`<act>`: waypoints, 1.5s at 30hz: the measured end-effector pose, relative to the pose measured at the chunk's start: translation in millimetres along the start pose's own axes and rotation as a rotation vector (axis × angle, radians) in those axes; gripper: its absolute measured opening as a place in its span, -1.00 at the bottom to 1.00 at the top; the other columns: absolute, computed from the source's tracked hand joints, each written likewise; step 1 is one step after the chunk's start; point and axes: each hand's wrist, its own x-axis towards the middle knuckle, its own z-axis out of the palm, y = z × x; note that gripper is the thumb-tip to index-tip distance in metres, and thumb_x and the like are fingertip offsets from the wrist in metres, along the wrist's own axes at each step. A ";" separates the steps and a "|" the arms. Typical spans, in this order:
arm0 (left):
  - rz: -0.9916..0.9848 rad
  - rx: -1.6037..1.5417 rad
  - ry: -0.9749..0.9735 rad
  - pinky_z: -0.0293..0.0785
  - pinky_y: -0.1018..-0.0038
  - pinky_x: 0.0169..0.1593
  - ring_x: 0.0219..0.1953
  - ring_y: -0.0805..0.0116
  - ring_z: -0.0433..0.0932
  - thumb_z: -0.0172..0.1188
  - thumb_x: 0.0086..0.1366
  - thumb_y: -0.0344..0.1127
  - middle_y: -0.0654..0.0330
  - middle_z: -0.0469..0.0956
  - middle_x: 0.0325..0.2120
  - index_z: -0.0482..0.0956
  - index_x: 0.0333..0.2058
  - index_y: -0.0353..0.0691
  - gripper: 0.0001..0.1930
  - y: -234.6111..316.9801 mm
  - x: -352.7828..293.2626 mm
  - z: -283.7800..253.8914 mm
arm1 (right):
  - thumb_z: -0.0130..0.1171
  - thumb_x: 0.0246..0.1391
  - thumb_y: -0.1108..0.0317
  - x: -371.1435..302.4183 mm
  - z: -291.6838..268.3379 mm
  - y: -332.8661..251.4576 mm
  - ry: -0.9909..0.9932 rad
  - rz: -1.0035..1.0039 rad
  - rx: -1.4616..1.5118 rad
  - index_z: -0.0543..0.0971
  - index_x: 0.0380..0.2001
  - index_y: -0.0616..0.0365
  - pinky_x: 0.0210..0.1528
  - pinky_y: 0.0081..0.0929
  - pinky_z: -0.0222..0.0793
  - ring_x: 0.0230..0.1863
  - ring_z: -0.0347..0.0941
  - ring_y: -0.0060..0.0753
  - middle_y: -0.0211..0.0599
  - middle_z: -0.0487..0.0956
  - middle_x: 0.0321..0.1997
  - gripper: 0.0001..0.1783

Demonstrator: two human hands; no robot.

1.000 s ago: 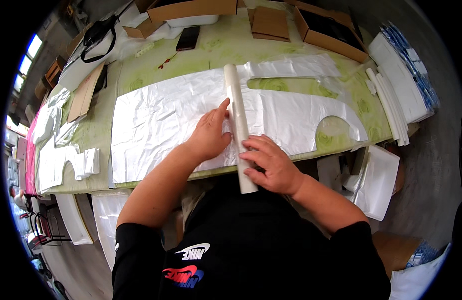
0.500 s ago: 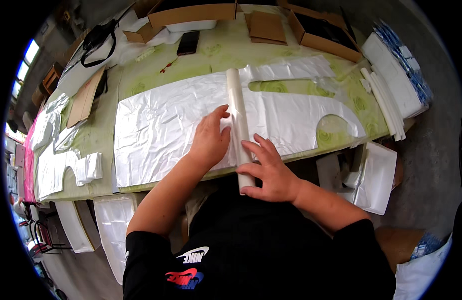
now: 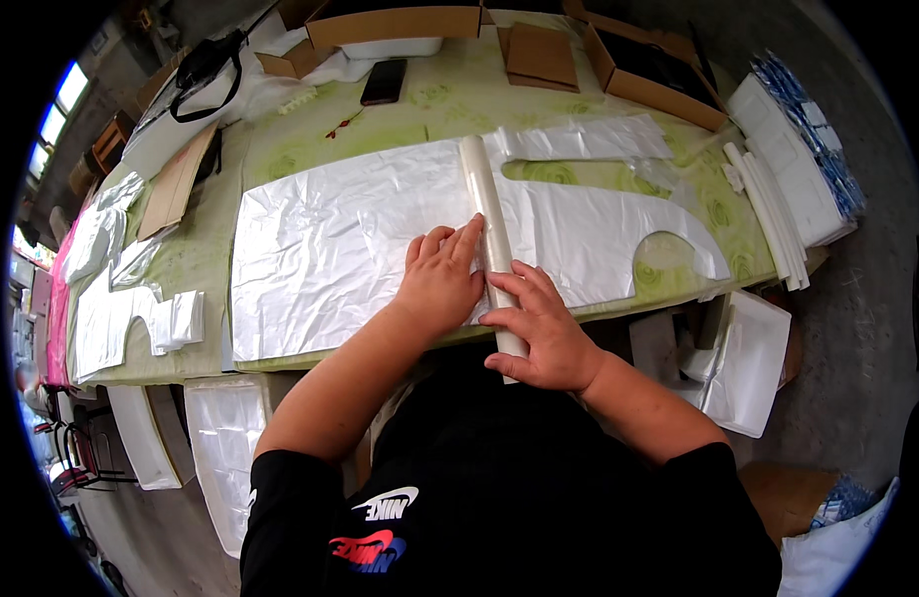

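Note:
A long white tube [image 3: 485,194] lies across a large sheet of thin white plastic film [image 3: 315,249], which has a curved cut-out and a long slot at its right side. My left hand [image 3: 439,279] lies palm down with fingers stretched out on the film, against the tube's left side, the longest fingertips touching it. My right hand [image 3: 549,333] is bent over the tube's near end, fingers and thumb resting along it. That end sticks out past the table's near edge. Part of the tube is hidden under my right fingers.
A green patterned cloth covers the table [image 3: 419,114]. Folded white film pieces [image 3: 106,323] lie at left. At the back are a phone [image 3: 384,83] and cardboard boxes [image 3: 658,75]. More white tubes [image 3: 768,219] lie at right. White bins [image 3: 753,363] stand below the table edge.
The tube's near end has shifted a little right. My left hand has moved right and flattened, fingers now straight against the tube. My right fingers have closed in over the tube.

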 end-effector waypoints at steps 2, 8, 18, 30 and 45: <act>-0.003 -0.002 0.014 0.27 0.03 0.35 0.27 -0.12 0.36 0.19 0.22 -0.40 -0.02 0.44 0.24 0.28 0.41 -0.11 -0.27 -4.4 7.4 -10.9 | 0.40 0.03 -0.12 5.1 -0.7 -3.5 -0.019 0.018 -0.105 0.65 -0.02 0.01 0.46 0.31 0.00 0.45 0.12 0.22 -0.13 0.34 0.40 -0.44; 0.331 -0.054 -0.031 0.22 0.01 0.40 0.38 -0.10 0.29 0.22 0.30 -0.31 0.08 0.46 0.24 0.62 0.12 -0.09 -0.61 1.5 28.9 -29.5 | 0.34 0.11 -0.07 15.0 -0.4 -18.5 -0.022 0.058 -0.167 0.65 -0.02 0.02 0.39 0.31 0.04 0.35 0.24 0.11 -0.17 0.42 0.31 -0.51; 0.092 -0.138 -0.057 -0.02 -0.18 0.47 0.45 -0.09 0.22 0.24 0.33 0.08 0.16 0.47 0.25 0.60 0.11 -0.02 -0.53 -12.0 -19.5 -51.0 | 0.35 0.10 0.11 59.8 25.4 45.3 0.202 0.163 -0.403 0.63 0.11 -0.12 0.46 0.37 -0.06 0.48 0.05 0.31 0.02 0.24 0.44 -0.52; -0.057 -0.120 0.124 0.05 -0.11 0.46 0.41 -0.02 0.28 0.40 0.15 -0.05 0.14 0.46 0.25 0.60 0.09 -0.05 -0.47 -35.5 -60.5 -55.8 | 0.01 0.24 -0.42 160.5 -51.0 173.2 -0.099 0.990 -0.629 0.42 0.40 -0.52 0.57 0.38 -0.39 0.66 -0.32 0.16 -0.27 -0.11 0.69 -0.28; -0.108 -0.130 0.145 0.07 -0.09 0.45 0.33 0.08 0.40 0.38 0.12 -0.16 0.13 0.45 0.25 0.58 0.08 -0.08 -0.49 -31.4 -66.1 -56.5 | 0.31 0.04 -0.02 77.1 -40.9 166.2 0.159 0.174 -0.647 0.55 0.23 -0.27 0.48 0.32 -0.08 0.57 -0.10 0.29 -0.05 0.07 0.59 -0.37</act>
